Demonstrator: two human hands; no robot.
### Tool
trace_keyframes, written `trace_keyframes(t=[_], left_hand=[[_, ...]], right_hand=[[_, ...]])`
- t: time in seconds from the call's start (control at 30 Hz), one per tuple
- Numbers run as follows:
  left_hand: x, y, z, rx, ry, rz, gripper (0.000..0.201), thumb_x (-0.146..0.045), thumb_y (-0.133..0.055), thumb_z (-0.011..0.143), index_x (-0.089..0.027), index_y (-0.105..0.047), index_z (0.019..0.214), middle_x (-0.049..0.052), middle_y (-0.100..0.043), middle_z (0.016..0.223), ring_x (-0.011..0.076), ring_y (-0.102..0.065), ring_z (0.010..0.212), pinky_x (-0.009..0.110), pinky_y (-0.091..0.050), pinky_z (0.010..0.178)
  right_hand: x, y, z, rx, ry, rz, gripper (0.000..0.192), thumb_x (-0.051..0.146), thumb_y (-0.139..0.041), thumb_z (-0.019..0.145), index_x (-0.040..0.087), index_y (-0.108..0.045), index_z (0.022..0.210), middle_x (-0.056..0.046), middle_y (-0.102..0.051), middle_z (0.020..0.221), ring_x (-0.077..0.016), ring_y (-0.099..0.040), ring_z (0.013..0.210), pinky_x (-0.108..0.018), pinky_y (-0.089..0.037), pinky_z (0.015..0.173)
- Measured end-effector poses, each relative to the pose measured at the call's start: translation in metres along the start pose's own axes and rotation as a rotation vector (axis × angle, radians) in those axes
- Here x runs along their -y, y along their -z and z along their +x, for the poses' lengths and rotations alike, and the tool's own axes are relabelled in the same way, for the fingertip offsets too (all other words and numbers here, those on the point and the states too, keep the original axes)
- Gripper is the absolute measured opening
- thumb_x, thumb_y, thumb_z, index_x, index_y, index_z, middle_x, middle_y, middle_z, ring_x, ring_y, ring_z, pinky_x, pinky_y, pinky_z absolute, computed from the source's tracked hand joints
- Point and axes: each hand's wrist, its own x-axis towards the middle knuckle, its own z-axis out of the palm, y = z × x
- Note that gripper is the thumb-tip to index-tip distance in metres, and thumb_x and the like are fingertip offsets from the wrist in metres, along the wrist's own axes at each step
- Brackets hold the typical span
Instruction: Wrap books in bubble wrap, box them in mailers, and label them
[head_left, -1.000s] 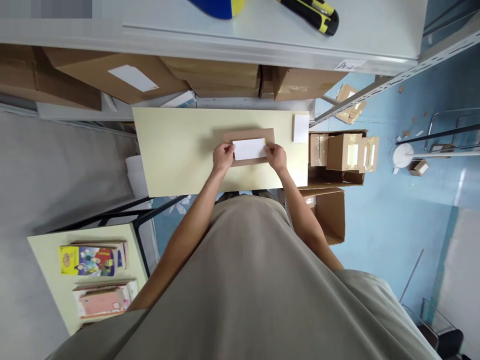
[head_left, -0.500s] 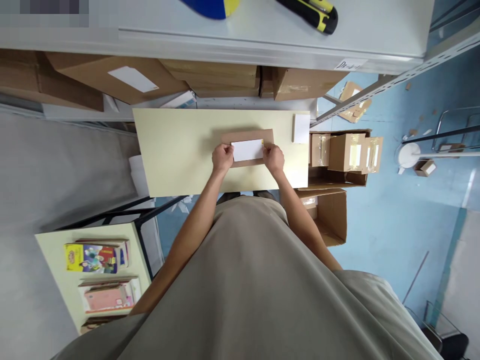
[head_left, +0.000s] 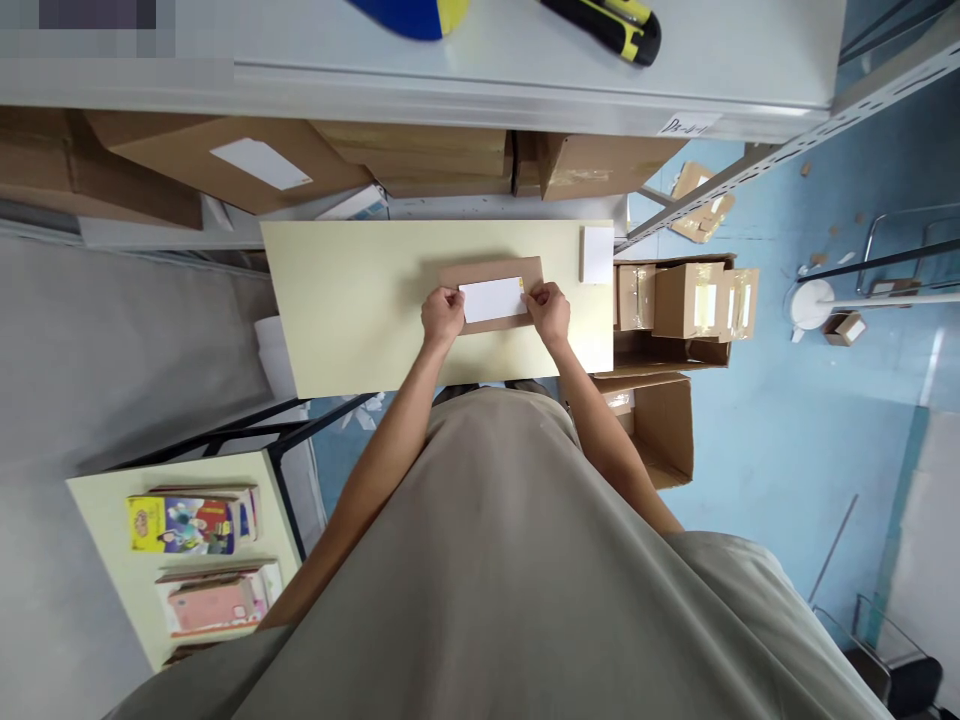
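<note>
White label (head_left: 493, 298) is pinched at both ends, left hand (head_left: 442, 317) and right hand (head_left: 550, 312), over the flat cardboard parcel (head_left: 491, 270) mid-desk (head_left: 352, 300). Label positioned; pressing-down judged unfinished, yellow backing showing at right.

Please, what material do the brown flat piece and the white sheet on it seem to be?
The brown flat piece looks like matte cardboard: dull, even brown surface. The white sheet looks like paper, perhaps a label: thin, plain white, with a small yellow bit at its right end. Left hand and right hand pinch its ends.
</note>
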Motion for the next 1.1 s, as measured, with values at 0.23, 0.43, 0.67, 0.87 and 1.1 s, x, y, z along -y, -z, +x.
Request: trace_keyframes(t=[0.23, 0.43, 0.67, 0.87, 1.1], left_hand=[[-0.001, 0.000, 0.001, 0.018, 0.004, -0.027, 0.016, -0.028, -0.070, 0.098, -0.024, -0.066, 0.083, 0.010, -0.080, 0.095, 0.0298, -0.073, 0.105, 0.041, -0.054, 0.102], [-0.001, -0.001, 0.002, 0.009, 0.004, -0.062, 0.013, -0.029, -0.070, 0.098, -0.024, -0.068, 0.086, 0.011, -0.082, 0.099, 0.0303, -0.073, 0.106, 0.043, -0.054, 0.105], [-0.003, -0.002, 0.001, 0.019, 0.025, -0.047, 0.013, -0.030, -0.068, 0.101, -0.023, -0.070, 0.090, 0.012, -0.081, 0.104, 0.0306, -0.074, 0.109, 0.042, -0.053, 0.105], [-0.003, -0.004, -0.001, -0.016, 0.026, -0.050, 0.014, -0.029, -0.069, 0.102, -0.024, -0.068, 0.088, 0.010, -0.080, 0.099, 0.0298, -0.074, 0.109, 0.041, -0.052, 0.104], [-0.008, -0.002, -0.007, 0.007, -0.007, 0.058, 0.016, -0.030, -0.064, 0.108, -0.022, -0.073, 0.097, 0.013, -0.084, 0.112, 0.0301, -0.077, 0.114, 0.040, -0.052, 0.105]], right_hand=[[-0.007, 0.013, -0.003, 0.124, 0.004, -0.009, 0.022, 0.023, -0.083, 0.089, 0.027, -0.063, 0.098, -0.004, -0.082, 0.099, -0.0245, -0.074, 0.092, -0.041, -0.062, 0.093], [-0.002, 0.011, 0.020, 0.053, -0.008, -0.101, 0.021, 0.033, -0.084, 0.095, 0.027, -0.064, 0.096, -0.009, -0.084, 0.107, -0.0308, -0.076, 0.104, -0.047, -0.063, 0.097], [0.018, -0.002, 0.047, 0.003, 0.016, -0.264, 0.027, 0.048, -0.077, 0.107, 0.027, -0.063, 0.099, -0.015, -0.081, 0.112, -0.0381, -0.074, 0.113, -0.056, -0.060, 0.104], [0.013, -0.007, 0.021, 0.034, 0.113, -0.281, 0.016, 0.039, -0.068, 0.113, 0.027, -0.064, 0.104, -0.014, -0.083, 0.115, -0.0360, -0.075, 0.109, -0.052, -0.058, 0.103], [0.002, -0.024, -0.019, 0.147, 0.216, -0.348, 0.013, 0.035, -0.075, 0.108, 0.026, -0.068, 0.105, -0.011, -0.085, 0.112, -0.0318, -0.078, 0.104, -0.045, -0.060, 0.099]])
